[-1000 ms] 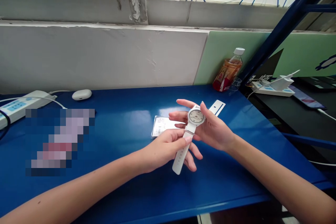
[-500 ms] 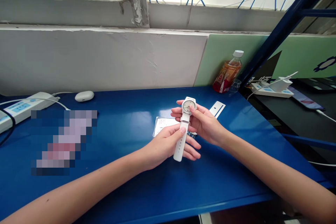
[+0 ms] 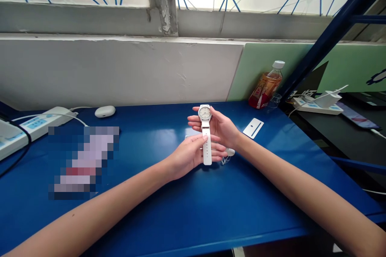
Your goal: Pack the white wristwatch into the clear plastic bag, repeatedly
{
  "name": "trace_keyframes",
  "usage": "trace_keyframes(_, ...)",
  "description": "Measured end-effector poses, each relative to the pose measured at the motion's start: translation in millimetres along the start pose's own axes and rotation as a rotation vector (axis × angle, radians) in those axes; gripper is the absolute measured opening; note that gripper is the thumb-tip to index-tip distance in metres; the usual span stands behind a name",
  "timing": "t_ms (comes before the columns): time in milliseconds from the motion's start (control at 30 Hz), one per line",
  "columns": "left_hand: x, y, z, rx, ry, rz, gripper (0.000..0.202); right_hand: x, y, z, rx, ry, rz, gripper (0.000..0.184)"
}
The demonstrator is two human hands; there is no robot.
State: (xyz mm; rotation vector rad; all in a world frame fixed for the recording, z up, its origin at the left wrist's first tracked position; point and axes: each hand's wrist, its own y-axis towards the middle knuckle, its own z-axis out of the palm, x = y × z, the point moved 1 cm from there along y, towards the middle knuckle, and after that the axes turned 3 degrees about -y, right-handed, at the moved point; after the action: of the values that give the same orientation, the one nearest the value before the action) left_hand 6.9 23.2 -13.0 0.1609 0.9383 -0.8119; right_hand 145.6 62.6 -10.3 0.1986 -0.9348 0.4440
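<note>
A white wristwatch is held up above the blue desk, its round dial facing me and its strap hanging straight down. My left hand grips the strap, thumb on top and fingers behind it. My right hand holds the watch case, with the thumb at its right edge and the fingers behind. Beneath the hands, a white card-like item is mostly hidden. A small white object with a clear piece lies just below my right wrist.
On the blue desk lie a white card with a slot, a white earbud case, a blurred-out phone-like item and a power strip. A drink bottle leans at the back right, near a blue post.
The watch and both hands have shifted left and slightly up in view. My right thumb has moved off the dial to the case's edge. The strap now hangs straighter.
</note>
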Motion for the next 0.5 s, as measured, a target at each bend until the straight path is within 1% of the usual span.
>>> trace_keyframes(133,1.2,-0.9,0.8,0.004,-0.016,0.031,0.027,2.2,-4.5,-3.5,0.047,0.013,0.008,0.042)
trace_keyframes(300,2.1,-0.8,-2.4,0.024,-0.016,-0.004,0.026,3.8,-5.5,-2.4,0.041,0.008,0.042,0.049)
trace_keyframes(500,1.9,0.1,-4.6,0.033,-0.005,-0.041,0.029,7.8,-5.8,-0.1,0.127,0.028,0.003,0.048)
